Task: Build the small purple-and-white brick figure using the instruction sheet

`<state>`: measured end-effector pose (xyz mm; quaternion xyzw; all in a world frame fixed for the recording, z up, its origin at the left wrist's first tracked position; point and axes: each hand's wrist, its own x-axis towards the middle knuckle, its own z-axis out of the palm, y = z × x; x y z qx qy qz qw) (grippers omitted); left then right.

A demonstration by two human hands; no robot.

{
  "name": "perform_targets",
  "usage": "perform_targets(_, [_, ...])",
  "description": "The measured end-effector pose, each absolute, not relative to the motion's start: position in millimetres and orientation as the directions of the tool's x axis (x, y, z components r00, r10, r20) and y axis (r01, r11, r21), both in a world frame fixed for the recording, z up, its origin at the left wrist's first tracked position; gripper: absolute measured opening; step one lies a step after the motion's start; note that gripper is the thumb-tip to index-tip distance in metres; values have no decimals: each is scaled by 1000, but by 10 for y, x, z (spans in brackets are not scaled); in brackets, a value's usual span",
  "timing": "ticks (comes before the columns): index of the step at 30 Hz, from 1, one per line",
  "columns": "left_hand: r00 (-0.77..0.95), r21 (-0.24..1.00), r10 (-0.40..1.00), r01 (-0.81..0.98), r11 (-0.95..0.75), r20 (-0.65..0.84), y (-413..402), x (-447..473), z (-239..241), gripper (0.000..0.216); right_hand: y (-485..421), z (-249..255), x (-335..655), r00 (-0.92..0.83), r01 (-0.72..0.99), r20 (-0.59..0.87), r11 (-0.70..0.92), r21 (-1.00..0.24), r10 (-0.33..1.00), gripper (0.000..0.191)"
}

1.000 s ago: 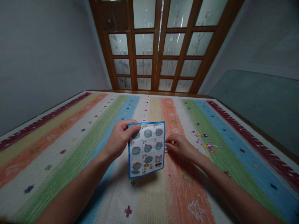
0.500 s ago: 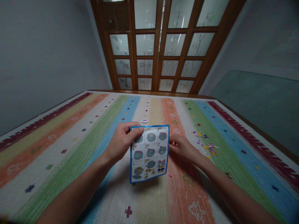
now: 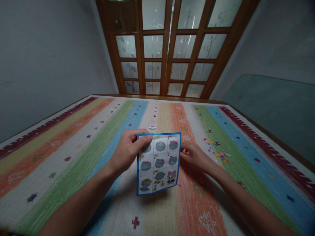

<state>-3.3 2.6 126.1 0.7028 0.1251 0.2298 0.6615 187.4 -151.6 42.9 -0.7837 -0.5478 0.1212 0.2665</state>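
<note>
A blue-bordered instruction sheet [image 3: 158, 164] stands tilted above the table, its grid of building steps facing me. My left hand [image 3: 131, 146] pinches its upper left corner, thumb on the front. At the right edge, my right hand [image 3: 193, 154] is curled, with its fingertips hidden behind the paper; whether it grips the sheet or a small piece cannot be made out. A small white and purple brick assembly [image 3: 152, 128] lies just beyond the sheet. Near the sheet's lower right corner is a tiny pink piece [image 3: 179, 184].
Several small loose bricks [image 3: 222, 155], yellow, purple, pink and white, lie scattered right of my right hand. A striped cloth [image 3: 103, 157] covers the table. Wood-framed glass doors [image 3: 162, 49] rise behind it, and a pale green panel [image 3: 275, 108] stands at the right.
The sheet has turned slightly, its right edge shifting a little to the right. My right hand has moved slightly right; my left hand keeps its hold.
</note>
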Motion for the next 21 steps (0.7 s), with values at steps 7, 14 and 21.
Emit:
perform_targets(7, [867, 987, 472, -140, -82, 162, 11, -37, 1279, 26, -1796, 388, 1816, 340, 820, -3, -298, -489, 940, 13])
perform_targets(14, [863, 986, 476, -143, -88, 168, 3, -41, 1291, 26, -1975, 215, 1716, 335, 784, -154, -366, -502, 930, 12])
perform_targets(21, [857, 987, 491, -108, -116, 152, -1, -36, 1289, 26, -1977, 210, 1721, 359, 749, -145, -377, -544, 922, 11])
